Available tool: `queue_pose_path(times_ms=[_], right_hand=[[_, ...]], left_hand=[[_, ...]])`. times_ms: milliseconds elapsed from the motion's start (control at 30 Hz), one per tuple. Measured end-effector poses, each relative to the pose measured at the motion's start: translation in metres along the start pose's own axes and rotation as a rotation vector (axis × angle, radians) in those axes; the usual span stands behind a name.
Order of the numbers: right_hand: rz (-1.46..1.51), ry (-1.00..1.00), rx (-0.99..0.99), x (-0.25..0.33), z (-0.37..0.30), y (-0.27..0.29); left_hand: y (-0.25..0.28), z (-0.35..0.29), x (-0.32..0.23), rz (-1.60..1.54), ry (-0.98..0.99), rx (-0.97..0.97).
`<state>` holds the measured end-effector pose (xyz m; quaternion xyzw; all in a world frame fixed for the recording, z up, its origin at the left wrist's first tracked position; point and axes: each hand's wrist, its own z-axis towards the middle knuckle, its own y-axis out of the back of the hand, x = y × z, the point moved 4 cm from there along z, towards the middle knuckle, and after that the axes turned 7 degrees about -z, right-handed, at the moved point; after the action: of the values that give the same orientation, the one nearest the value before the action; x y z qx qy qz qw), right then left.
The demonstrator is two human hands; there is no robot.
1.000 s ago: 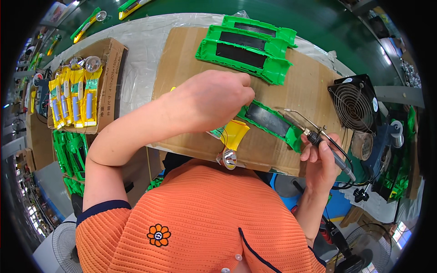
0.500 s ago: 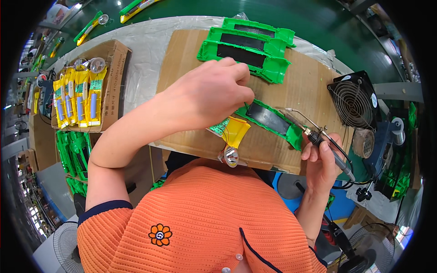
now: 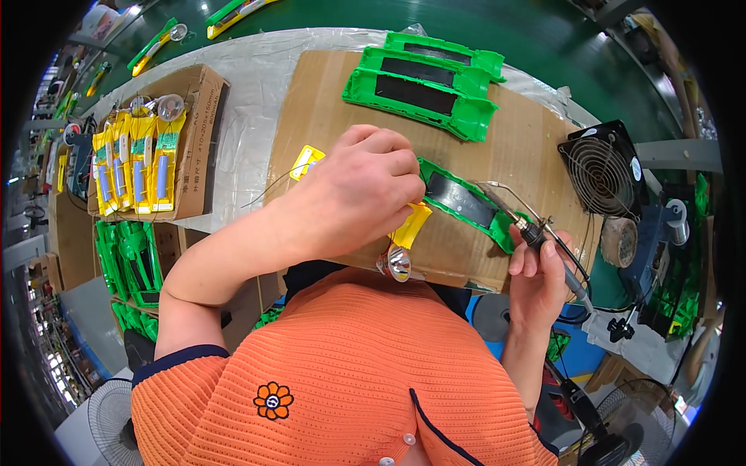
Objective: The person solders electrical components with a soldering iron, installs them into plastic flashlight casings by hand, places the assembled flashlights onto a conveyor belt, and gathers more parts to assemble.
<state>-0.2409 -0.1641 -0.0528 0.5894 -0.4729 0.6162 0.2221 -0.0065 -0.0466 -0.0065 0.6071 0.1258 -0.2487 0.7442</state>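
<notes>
My right hand is closed around a soldering iron with a thin metal tube along it, its tip over the near green casing half with a black panel. Over the casing's left end is my left hand, fingers curled together; whatever they pinch is hidden. Under that hand, a yellow housing part sticks out toward me, with a round reflector lamp at its near end. A yellow end piece with a thin wire shows past the hand; whether both yellow parts are joined is hidden.
Several green casing halves lie at the back of the cardboard sheet. A box of yellow lamp units stands left. At right are a black fan, a round brownish block and a solder spool.
My left hand has come down toward me, off the back casings. The yellow end piece with its wire now shows beyond it, and the lamp has shifted slightly. The soldering iron is nearly still.
</notes>
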Motion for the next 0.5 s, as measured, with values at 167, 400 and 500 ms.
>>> queue_pose_path(times_ms=[167,400,500], right_hand=[[0.039,0.006,-0.016,-0.003,-0.002,0.004],[0.160,-0.072,-0.002,-0.010,-0.005,-0.023],[0.187,-0.061,0.020,-0.011,-0.006,-0.030]], left_hand=[[-0.001,-0.003,0.001,-0.014,0.020,-0.054],[-0.013,0.001,-0.017,-0.041,-0.011,-0.103],[-0.018,0.008,-0.028,-0.006,-0.005,-0.117]])
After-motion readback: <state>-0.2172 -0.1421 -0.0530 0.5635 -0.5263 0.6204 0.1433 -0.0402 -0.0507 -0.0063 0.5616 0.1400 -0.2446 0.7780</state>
